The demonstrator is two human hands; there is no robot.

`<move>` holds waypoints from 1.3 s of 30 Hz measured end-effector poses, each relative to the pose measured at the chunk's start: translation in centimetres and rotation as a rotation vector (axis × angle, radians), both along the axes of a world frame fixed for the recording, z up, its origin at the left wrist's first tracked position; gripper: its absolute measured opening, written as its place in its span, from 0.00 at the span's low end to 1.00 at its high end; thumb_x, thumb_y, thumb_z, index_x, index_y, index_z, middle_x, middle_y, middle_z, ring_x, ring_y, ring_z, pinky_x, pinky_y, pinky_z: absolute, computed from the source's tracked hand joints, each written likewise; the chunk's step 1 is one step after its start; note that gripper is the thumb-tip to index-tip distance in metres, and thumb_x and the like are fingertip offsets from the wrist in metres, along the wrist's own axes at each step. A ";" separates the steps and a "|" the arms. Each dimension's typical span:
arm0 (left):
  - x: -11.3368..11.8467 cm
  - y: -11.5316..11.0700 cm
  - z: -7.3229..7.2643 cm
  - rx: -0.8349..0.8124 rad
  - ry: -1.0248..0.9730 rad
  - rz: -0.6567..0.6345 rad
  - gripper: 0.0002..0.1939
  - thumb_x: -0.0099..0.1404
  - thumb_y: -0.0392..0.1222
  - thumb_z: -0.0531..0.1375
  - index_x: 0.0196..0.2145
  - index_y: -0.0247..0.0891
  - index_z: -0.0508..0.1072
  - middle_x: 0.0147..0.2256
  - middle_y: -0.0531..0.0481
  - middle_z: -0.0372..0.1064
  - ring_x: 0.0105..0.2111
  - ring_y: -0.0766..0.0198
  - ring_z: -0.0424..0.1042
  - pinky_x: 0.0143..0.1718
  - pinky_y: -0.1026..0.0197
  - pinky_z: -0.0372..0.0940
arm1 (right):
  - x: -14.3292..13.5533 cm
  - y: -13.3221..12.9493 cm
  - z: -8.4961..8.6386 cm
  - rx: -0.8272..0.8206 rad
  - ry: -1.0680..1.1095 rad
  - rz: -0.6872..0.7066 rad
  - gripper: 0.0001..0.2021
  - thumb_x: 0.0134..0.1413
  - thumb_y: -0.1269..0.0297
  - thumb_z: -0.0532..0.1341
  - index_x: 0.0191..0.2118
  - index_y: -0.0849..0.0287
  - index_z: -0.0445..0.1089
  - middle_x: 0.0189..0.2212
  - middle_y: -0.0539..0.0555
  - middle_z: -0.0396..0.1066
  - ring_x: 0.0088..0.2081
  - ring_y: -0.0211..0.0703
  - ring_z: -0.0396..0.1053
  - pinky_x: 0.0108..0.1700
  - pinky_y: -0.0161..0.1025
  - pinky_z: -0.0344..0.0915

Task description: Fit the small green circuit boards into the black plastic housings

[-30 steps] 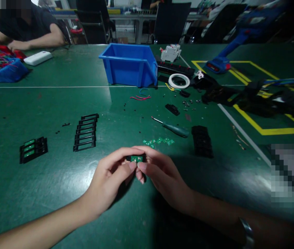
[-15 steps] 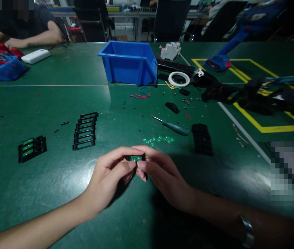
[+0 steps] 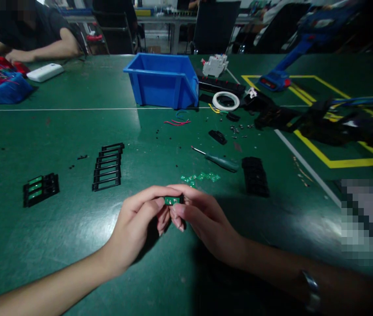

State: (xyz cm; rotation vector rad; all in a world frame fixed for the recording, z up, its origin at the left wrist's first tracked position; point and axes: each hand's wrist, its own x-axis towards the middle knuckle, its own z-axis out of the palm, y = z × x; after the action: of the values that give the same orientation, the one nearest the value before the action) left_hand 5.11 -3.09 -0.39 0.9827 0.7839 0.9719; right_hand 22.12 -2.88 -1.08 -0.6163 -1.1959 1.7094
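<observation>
Between both hands, above the near middle of the table, is a small green circuit board [image 3: 172,201] seated in a black plastic housing [image 3: 181,199]. My left hand [image 3: 140,215] pinches its left end, with the thumb at the board's edge. My right hand [image 3: 206,219] grips the right end, the thumb tip on the lower edge of the board. The fingers curl behind the housing and hide most of it. Just beyond the hands lie several loose green boards [image 3: 202,177]. A screwdriver [image 3: 219,162] with a green handle rests behind them.
Black housings with green boards [image 3: 40,189] lie left, near a row of black frames [image 3: 108,166]. Black parts [image 3: 255,176] sit right. Farther back are a blue bin [image 3: 163,83], a white tape ring [image 3: 225,101], screws [image 3: 237,129] and a cordless drill [image 3: 285,66]. Another person's arm [image 3: 51,48] rests far left.
My left thumb has drawn back a little to the left, so more of the green board shows. Both hands keep hold of the housing in nearly the same place.
</observation>
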 end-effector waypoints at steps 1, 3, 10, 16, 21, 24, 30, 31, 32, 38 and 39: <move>0.0 0.0 0.0 0.005 -0.001 0.002 0.13 0.73 0.38 0.56 0.46 0.38 0.80 0.25 0.51 0.71 0.25 0.66 0.64 0.27 0.64 0.60 | 0.0 0.0 0.0 0.006 -0.004 0.006 0.07 0.69 0.64 0.59 0.46 0.58 0.74 0.27 0.48 0.68 0.29 0.34 0.64 0.33 0.34 0.60; 0.0 0.1 0.0 0.013 0.000 0.004 0.13 0.73 0.38 0.56 0.47 0.38 0.80 0.26 0.51 0.72 0.25 0.67 0.65 0.27 0.64 0.61 | 0.0 0.0 0.0 0.001 -0.016 0.008 0.07 0.69 0.64 0.59 0.46 0.59 0.73 0.29 0.49 0.70 0.30 0.35 0.66 0.33 0.34 0.60; 0.1 0.3 0.2 0.029 -0.042 -0.023 0.14 0.73 0.35 0.54 0.48 0.38 0.79 0.28 0.49 0.75 0.26 0.67 0.67 0.27 0.65 0.61 | 0.1 0.1 0.2 -0.017 0.013 0.025 0.08 0.69 0.63 0.59 0.46 0.59 0.73 0.28 0.49 0.70 0.30 0.37 0.67 0.33 0.35 0.60; 0.2 0.2 0.4 0.006 -0.021 -0.033 0.15 0.74 0.38 0.53 0.49 0.35 0.77 0.29 0.45 0.76 0.28 0.61 0.73 0.27 0.63 0.61 | 0.2 0.0 -0.2 -0.098 0.043 0.033 0.11 0.70 0.60 0.55 0.38 0.59 0.70 0.30 0.52 0.68 0.31 0.40 0.65 0.34 0.39 0.61; 0.2 0.3 0.5 -0.021 -0.014 -0.031 0.15 0.74 0.40 0.54 0.50 0.33 0.77 0.28 0.44 0.76 0.28 0.59 0.74 0.26 0.62 0.60 | 0.1 0.1 -0.4 -0.102 0.006 0.040 0.12 0.70 0.59 0.55 0.38 0.59 0.69 0.30 0.52 0.68 0.31 0.40 0.64 0.34 0.39 0.61; 0.2 0.4 0.4 -0.034 -0.030 -0.029 0.15 0.73 0.40 0.54 0.50 0.33 0.77 0.27 0.44 0.76 0.27 0.60 0.73 0.26 0.62 0.60 | 0.2 0.1 -0.3 -0.100 0.012 0.029 0.11 0.69 0.60 0.55 0.38 0.60 0.70 0.29 0.52 0.67 0.30 0.40 0.64 0.33 0.38 0.61; 0.2 0.4 0.4 -0.024 -0.044 -0.040 0.15 0.74 0.39 0.53 0.50 0.33 0.77 0.28 0.44 0.77 0.27 0.61 0.73 0.26 0.63 0.61 | 0.2 0.1 -0.3 -0.095 0.015 0.033 0.13 0.70 0.60 0.55 0.33 0.60 0.69 0.30 0.53 0.68 0.32 0.40 0.67 0.34 0.38 0.63; 0.2 0.4 0.4 -0.021 -0.044 -0.040 0.15 0.74 0.39 0.53 0.50 0.33 0.77 0.28 0.44 0.77 0.27 0.61 0.74 0.26 0.63 0.61 | 0.2 0.1 -0.3 -0.095 0.014 0.034 0.13 0.70 0.60 0.55 0.33 0.60 0.68 0.30 0.53 0.69 0.32 0.40 0.66 0.34 0.38 0.63; 0.2 0.4 0.4 -0.021 -0.044 -0.040 0.15 0.74 0.39 0.53 0.50 0.33 0.77 0.28 0.44 0.77 0.27 0.61 0.74 0.26 0.63 0.61 | 0.2 0.1 -0.3 -0.095 0.009 0.038 0.13 0.70 0.60 0.55 0.34 0.59 0.68 0.30 0.53 0.69 0.32 0.40 0.66 0.35 0.39 0.63; 0.2 0.4 0.4 -0.025 -0.041 -0.040 0.15 0.74 0.40 0.53 0.50 0.34 0.77 0.29 0.44 0.76 0.28 0.60 0.74 0.26 0.63 0.60 | 0.1 0.1 -0.2 -0.093 0.003 0.038 0.13 0.70 0.59 0.54 0.38 0.60 0.70 0.30 0.53 0.69 0.31 0.41 0.67 0.34 0.40 0.61; 0.2 0.4 0.3 -0.018 -0.045 -0.042 0.15 0.74 0.40 0.53 0.50 0.34 0.77 0.29 0.44 0.76 0.28 0.61 0.73 0.26 0.63 0.60 | 0.1 0.1 -0.3 -0.095 0.008 0.034 0.12 0.70 0.59 0.54 0.39 0.60 0.70 0.29 0.52 0.68 0.31 0.41 0.66 0.34 0.39 0.61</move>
State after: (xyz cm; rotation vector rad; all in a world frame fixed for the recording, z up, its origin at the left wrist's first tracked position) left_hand 5.27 -2.72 -0.05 0.9549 0.7306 0.9467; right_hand 22.22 -2.77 -1.33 -0.6483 -1.1305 1.8040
